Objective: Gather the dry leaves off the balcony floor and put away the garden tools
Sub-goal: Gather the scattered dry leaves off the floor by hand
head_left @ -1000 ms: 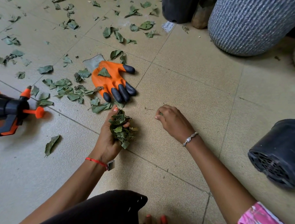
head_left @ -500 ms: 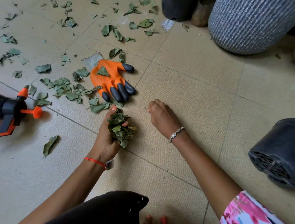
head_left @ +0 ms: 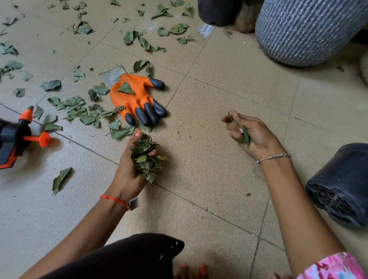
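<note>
Now, left hand (head_left: pixel 128 177) fingers (head_left: pixel 152 153) round a leaf bunch (head_left: pixel 145 160); right hand (head_left: pixel 259 137) fingers (head_left: pixel 234 134) round few leaves (head_left: pixel 245 135)

Sprayer (head_left: pixel 6 136) cut off at left edge, black pot (head_left: pixel 349 184) cropped at right

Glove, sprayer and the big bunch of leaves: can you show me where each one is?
orange glove (head_left: pixel 135 99): head view, on its orange palm.
sprayer (head_left: pixel 9 134): head view, on its black body.
bunch of leaves (head_left: pixel 144 155): head view, on the middle of the clump that the left hand (head_left: pixel 127 174) grips.
</note>
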Tool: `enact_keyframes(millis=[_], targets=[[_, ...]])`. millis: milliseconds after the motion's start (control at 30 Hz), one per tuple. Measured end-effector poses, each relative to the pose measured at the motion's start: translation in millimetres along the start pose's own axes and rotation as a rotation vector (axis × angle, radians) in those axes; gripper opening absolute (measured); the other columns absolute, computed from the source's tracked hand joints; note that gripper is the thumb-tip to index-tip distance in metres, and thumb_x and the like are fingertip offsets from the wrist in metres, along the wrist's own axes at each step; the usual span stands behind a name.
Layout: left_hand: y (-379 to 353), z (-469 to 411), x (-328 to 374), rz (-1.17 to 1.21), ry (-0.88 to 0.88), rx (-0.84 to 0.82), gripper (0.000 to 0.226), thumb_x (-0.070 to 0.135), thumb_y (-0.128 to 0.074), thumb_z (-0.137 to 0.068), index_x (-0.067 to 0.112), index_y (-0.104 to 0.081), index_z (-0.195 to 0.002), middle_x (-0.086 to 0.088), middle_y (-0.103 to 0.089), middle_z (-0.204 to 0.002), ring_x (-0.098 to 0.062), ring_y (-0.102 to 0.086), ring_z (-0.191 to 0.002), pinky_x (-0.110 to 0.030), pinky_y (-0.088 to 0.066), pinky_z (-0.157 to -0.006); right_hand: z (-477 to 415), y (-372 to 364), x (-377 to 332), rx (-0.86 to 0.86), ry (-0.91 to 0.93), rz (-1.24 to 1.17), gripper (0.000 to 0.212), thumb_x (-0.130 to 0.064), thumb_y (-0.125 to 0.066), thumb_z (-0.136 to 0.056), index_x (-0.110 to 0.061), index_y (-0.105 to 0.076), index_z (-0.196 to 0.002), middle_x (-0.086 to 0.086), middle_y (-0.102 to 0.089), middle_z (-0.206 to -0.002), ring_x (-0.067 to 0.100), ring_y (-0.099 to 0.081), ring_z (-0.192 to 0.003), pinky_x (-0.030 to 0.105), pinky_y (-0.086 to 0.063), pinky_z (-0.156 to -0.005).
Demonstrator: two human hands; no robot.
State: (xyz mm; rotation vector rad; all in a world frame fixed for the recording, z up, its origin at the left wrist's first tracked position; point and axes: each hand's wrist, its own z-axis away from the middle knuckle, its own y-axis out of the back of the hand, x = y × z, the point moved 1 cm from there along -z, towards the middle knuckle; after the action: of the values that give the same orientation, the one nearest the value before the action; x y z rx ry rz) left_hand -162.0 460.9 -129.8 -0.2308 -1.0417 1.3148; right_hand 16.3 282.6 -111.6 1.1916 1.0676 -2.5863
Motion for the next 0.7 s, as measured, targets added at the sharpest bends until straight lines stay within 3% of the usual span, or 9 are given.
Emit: enact_keyframes(millis=[167,367,500,567,633,700], targets=[[5,-2,2,-0.053,-0.004,0.009,0.017,0.034,-0.057,-0.077,0.021,-0.047,-0.078,0.007,-0.048,-0.059,-0.006,-0.046,-0.043,-0.024,-0.040,-0.062,3,-8,6,-0.040,-0.049,-0.083,0.023,-0.001,-0.030,-0.097,-0.010,-0.045,-0.083,-0.003,-0.048,-0.060,0.001,-0.035,-0.043,0.010,-0.029,-0.034],[21,10,17,-0.025,-0.039,0.018,0.014,0.034,-0.062,-0.080,0.022,-0.056,-0.077,0.005,-0.051,-0.066,-0.007,-0.046,-0.045,-0.023,-0.045,-0.061,-8,-51,33,-0.100,-0.168,0.034,0.019,0.000,-0.037,-0.095,-0.006,-0.054,-0.093,-0.003,-0.044,-0.058,0.000,-0.036,-0.042,0.010,-0.028,-0.033],[46,24,34,0.028,-0.112,-0.012,0.061,0.033,-0.092,-0.048,0.022,-0.050,-0.091,0.004,-0.046,-0.067,-0.010,-0.048,-0.049,-0.029,-0.041,-0.072,-20,-90,56,-0.070,-0.214,0.129,0.013,-0.004,-0.047,-0.094,-0.002,-0.056,-0.086,-0.002,-0.043,-0.054,0.001,-0.034,-0.038,0.010,-0.024,-0.033],[50,36,40,0.035,-0.113,-0.013,0.051,0.031,-0.089,-0.055,0.021,-0.050,-0.085,0.002,-0.044,-0.063,-0.010,-0.049,-0.047,-0.024,-0.049,-0.058,-26,-104,71,-0.014,-0.152,0.295,0.016,-0.004,-0.051,-0.093,0.001,-0.059,-0.080,-0.001,-0.041,-0.053,0.001,-0.031,-0.035,0.012,-0.022,-0.034],[52,50,46,0.054,-0.117,0.038,0.026,0.032,-0.069,-0.077,0.020,-0.046,-0.073,0.002,-0.039,-0.059,-0.009,-0.047,-0.042,-0.016,-0.045,-0.042,-29,-117,85,0.032,0.004,0.601,0.019,-0.004,-0.056,-0.090,0.009,-0.062,-0.077,-0.002,-0.043,-0.050,0.003,-0.033,-0.037,0.015,-0.026,-0.037],[55,62,52,0.051,-0.142,0.094,0.022,0.034,-0.051,-0.088,0.020,-0.043,-0.072,0.001,-0.036,-0.060,-0.008,-0.045,-0.036,-0.013,-0.039,-0.034,-30,-127,96,0.007,0.218,0.977,0.019,-0.006,-0.061,-0.087,0.011,-0.066,-0.085,0.002,-0.056,-0.060,0.011,-0.048,-0.053,0.021,-0.037,-0.048]])
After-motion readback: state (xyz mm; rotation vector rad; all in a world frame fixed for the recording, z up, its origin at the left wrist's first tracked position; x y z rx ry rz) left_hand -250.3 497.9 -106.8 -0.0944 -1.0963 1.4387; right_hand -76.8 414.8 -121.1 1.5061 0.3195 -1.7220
